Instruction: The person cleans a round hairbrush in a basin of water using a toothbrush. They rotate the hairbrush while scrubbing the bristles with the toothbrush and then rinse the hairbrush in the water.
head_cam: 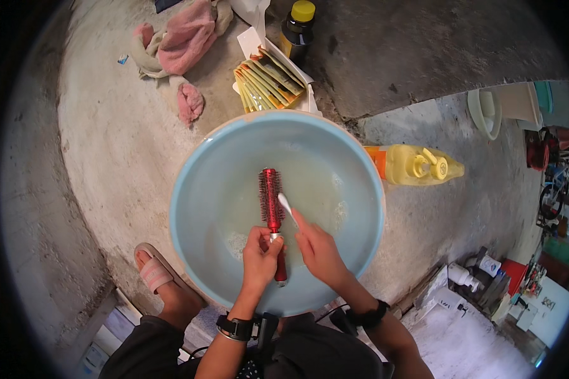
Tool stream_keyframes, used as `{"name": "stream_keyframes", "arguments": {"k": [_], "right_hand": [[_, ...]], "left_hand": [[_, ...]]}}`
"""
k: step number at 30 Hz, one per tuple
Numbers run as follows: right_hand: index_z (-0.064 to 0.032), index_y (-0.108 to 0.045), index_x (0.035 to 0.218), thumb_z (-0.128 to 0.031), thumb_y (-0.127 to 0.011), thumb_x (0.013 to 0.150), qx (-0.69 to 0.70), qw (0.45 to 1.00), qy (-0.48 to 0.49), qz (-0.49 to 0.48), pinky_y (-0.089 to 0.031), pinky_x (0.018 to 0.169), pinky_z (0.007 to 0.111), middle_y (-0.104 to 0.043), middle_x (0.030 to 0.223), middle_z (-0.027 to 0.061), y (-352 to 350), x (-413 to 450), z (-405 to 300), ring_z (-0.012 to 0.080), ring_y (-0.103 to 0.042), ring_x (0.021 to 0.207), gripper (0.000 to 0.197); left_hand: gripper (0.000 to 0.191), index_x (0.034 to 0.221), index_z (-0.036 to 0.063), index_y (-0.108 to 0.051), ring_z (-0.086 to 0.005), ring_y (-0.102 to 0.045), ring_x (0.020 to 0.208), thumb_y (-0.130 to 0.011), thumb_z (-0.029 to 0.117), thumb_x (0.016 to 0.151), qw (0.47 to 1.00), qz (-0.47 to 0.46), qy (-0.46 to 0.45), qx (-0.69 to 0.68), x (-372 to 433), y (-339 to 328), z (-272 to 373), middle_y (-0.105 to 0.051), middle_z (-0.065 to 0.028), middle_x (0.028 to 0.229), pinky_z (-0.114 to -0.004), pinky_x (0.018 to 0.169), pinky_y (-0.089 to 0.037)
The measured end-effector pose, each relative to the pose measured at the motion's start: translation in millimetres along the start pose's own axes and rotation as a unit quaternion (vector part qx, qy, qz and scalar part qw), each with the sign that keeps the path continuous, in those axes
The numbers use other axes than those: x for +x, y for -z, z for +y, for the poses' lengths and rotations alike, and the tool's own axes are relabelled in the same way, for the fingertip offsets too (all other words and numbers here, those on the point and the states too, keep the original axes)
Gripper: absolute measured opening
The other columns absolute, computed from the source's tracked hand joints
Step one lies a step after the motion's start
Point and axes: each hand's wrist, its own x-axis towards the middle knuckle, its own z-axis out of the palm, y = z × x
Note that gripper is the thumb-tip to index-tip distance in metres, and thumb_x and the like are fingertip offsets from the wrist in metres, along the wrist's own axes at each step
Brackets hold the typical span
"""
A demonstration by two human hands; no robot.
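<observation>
A red round hairbrush is held over a light blue plastic basin, its bristled barrel pointing away from me. My left hand grips it at the silver collar and upper handle. Pinched in my right hand is a slim white toothbrush, whose head is at the right side of the bristles. Whether the toothbrush touches the bristles is hard to tell. Cloudy water with patches of foam lies in the basin beneath both hands.
Right of the basin lies a yellow detergent bottle. Beyond the rim are an open box of yellow packets, a dark bottle with a yellow cap and a pink and beige cloth. My sandalled foot rests at the left.
</observation>
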Motion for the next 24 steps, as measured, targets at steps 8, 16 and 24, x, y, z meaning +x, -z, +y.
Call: {"name": "stream_keyframes", "arguments": {"k": [8, 16, 24], "right_hand": [[-0.0012, -0.038, 0.132, -0.005, -0.046, 0.089, -0.096, 0.987, -0.016, 0.131, -0.045, 0.076, 0.035, -0.056, 0.095, 0.0217, 10, 35, 28, 0.0321, -0.057, 0.082, 0.045], [-0.0005, -0.035, 0.134, -0.005, -0.046, 0.089, 0.001, 1.000, -0.017, -0.002, -0.043, 0.081, 0.036, -0.053, 0.099, 0.0236, -13, -1, -7, 0.0367, -0.054, 0.088, 0.047], [0.0003, -0.034, 0.135, -0.004, -0.046, 0.089, 0.016, 1.000, 0.012, 0.019, -0.043, 0.075, 0.036, -0.054, 0.089, 0.0213, -13, 1, -4, 0.0317, -0.053, 0.079, 0.048]], "left_hand": [[0.016, 0.088, 0.0041, -0.043, -0.0098, -0.055, 0.065, -0.058, 0.000, 0.084, 0.991, 0.034, -0.004, 0.126, 0, 3, 3, -0.054, -0.0023, 0.071, -0.024, 0.055, -0.044], [0.023, 0.085, 0.0035, -0.044, -0.0096, -0.040, 0.055, -0.066, 0.003, 0.077, 0.988, 0.082, -0.053, 0.124, 6, 3, -3, -0.046, -0.0017, 0.060, -0.026, 0.050, -0.036], [0.027, 0.085, 0.0041, -0.042, -0.0104, -0.040, 0.054, -0.067, 0.004, 0.076, 0.986, 0.075, -0.037, 0.142, 9, 2, -2, -0.045, -0.0025, 0.060, -0.026, 0.049, -0.037]]}}
